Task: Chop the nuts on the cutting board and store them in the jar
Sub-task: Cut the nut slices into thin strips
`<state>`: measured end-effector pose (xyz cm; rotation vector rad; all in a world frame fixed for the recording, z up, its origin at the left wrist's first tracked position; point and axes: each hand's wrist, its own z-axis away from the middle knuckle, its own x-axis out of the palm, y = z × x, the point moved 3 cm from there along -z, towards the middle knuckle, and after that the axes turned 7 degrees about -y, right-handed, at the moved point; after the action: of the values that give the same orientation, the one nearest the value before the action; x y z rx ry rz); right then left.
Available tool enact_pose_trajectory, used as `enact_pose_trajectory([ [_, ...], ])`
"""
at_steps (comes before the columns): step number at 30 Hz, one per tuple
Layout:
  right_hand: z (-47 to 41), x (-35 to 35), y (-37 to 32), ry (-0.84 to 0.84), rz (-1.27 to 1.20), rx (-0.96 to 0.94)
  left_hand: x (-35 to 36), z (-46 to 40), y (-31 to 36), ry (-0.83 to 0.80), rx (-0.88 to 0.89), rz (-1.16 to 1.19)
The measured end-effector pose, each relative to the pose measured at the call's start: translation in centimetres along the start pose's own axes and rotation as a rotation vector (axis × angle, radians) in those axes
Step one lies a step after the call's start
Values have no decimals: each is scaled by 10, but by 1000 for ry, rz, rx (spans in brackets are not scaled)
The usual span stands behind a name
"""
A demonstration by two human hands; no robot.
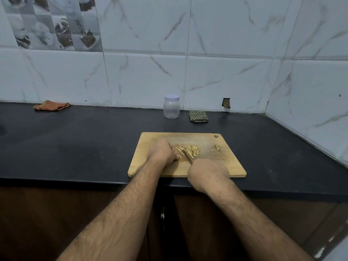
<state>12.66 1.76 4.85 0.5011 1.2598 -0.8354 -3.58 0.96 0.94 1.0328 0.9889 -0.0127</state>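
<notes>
Slicing nuts (190, 151) on the cutting board (222, 166), with the jar (171, 106) waiting closed at the board's 12 o'clock.

The left hand (161, 152) is curling its fingers over a nut, pinning it so it is not rolling under the knife (186, 156); the right hand (208, 174) is wrapping closed round the hidden knife handle, blade angling toward 11 o'clock. Cut slivers are lying just right of the blade; a few whole nuts (217, 147) are sitting apart toward 2 o'clock, probably awaiting cutting. The jar is standing lidded on the bench (84, 140), well clear of the chopping.
</notes>
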Motion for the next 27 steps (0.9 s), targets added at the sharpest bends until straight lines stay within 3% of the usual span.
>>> enact_pose_trajectory([
  [7, 1, 2, -5, -3, 10, -23, 0, 2, 3, 58, -40, -19],
  [27, -4, 5, -7, 9, 69, -21, -3, 4, 8, -12, -72, 7],
])
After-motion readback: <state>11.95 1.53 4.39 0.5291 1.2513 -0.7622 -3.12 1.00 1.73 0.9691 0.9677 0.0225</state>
